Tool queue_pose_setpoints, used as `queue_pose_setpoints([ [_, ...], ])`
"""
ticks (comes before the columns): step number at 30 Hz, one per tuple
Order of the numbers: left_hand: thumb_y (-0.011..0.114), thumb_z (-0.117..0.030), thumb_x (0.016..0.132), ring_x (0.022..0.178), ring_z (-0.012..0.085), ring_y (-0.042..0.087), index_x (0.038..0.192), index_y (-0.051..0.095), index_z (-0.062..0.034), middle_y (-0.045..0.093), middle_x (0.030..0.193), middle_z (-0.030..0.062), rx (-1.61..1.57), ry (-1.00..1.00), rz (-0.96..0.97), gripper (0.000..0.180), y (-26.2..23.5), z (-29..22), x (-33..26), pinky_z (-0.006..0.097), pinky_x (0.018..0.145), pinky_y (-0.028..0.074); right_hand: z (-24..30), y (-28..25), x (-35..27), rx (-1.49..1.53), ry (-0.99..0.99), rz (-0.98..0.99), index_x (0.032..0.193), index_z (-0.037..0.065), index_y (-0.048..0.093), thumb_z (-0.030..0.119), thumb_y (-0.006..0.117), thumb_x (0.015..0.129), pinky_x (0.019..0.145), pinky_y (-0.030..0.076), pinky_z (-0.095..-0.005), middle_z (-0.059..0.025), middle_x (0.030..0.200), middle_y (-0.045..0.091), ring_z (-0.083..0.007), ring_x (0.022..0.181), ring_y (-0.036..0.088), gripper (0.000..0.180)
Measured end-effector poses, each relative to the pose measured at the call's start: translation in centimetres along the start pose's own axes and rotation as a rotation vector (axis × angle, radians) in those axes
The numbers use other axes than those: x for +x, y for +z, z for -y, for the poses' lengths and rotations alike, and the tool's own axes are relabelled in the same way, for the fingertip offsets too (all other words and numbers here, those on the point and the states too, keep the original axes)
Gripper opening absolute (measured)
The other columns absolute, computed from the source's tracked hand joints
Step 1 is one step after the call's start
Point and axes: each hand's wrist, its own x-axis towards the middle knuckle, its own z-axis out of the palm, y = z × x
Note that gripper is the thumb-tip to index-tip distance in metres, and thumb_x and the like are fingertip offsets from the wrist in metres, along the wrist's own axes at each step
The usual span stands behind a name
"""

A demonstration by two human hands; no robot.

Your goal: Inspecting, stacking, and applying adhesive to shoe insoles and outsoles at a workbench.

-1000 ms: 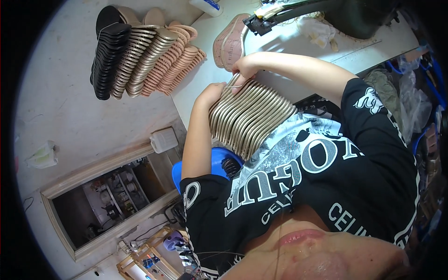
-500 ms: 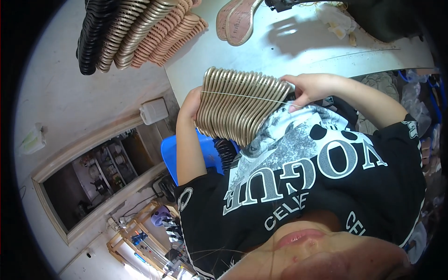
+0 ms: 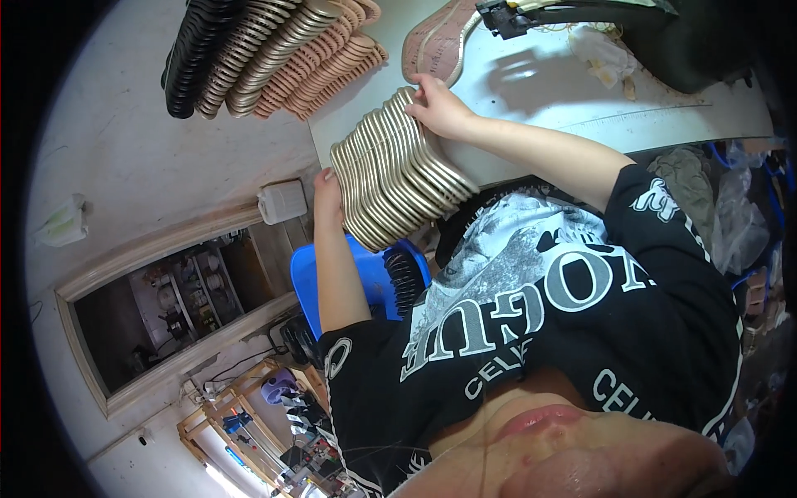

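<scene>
One gold sole bundle (image 3: 388, 170) fills my grip. I hold it with left hand (image 3: 327, 196) at its nine o'clock, right hand (image 3: 440, 110) at one.

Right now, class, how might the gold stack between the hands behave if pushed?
The gold stack may bend or fan, being many thin layers. It looks shiny, so perhaps slippery. It might shift unsupported: left hand and right hand flank it.

The left of 2 head-worn fisheye cameras looks down, close over black shirt (image 3: 689, 282) and white table (image 3: 564, 116).
</scene>
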Motion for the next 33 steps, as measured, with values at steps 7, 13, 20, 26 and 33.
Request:
queue_pose_setpoints([
  [7,0.056,-0.027,0.093,0.106,0.0262,0.05,0.114,0.055,-0.0068,0.04,0.124,0.0153,0.356,0.727,-0.024,0.029,0.1,-0.1,-3.5,0.036,0.094,0.04,0.2,-1.9,-3.2,-0.041,-0.095,0.164,0.139,-0.002,0.034,0.034,0.071,0.082,0.083,0.047,-0.0319,-0.0201,0.122,0.045,-0.0224,0.094,0.055,0.077],
  [13,0.058,-0.037,0.092,0.099,0.0301,0.054,0.087,0.064,0.0074,0.053,0.098,0.0209,0.515,0.601,-0.202,0.045,0.6,-0.4,-3.9,0.037,0.085,0.042,0.3,-2.1,-5.9,-0.029,-0.041,0.222,0.141,0.001,0.032,0.035,0.068,0.086,0.079,0.048,-0.0297,-0.0162,0.124,0.044,-0.0166,0.084,0.054,0.074],
  [20,0.052,-0.044,0.093,0.099,0.0327,0.058,0.087,0.063,0.0086,0.056,0.11,0.025,0.212,-0.272,0.07,0.055,-3.2,2.1,-5.0,0.04,0.083,0.044,1.3,-5.1,-8.1,-0.158,0.006,0.212,0.139,-0.002,0.033,0.03,0.069,0.086,0.095,0.044,-0.034,-0.0207,0.135,0.045,-0.0231,0.114,0.053,0.072],
  [26,0.07,-0.031,0.083,0.121,0.0363,0.045,0.126,0.046,0.0029,0.049,0.129,0.0226,0.388,0.646,-0.21,0.06,6.6,-5.3,-14.5,0.042,0.103,0.035,0.6,-6.0,-0.4,0.392,0.105,-0.377,0.139,-0.007,0.025,0.013,0.063,0.084,0.104,0.039,-0.0346,-0.0216,0.136,0.043,-0.0284,0.126,0.046,0.069],
  [33,0.066,-0.05,0.078,0.132,0.0361,0.035,0.116,0.061,-0.007,0.046,0.136,0.0156,0.874,1.035,-0.012,0.058,14.8,-5.4,-19.1,0.06,0.107,0.017,-0.9,-4.9,7.3,0.456,0.119,-0.294,0.114,-0.007,0.054,0.011,0.067,0.079,0.078,0.052,-0.0336,-0.0151,0.099,0.067,-0.0215,0.087,0.066,0.042],
])
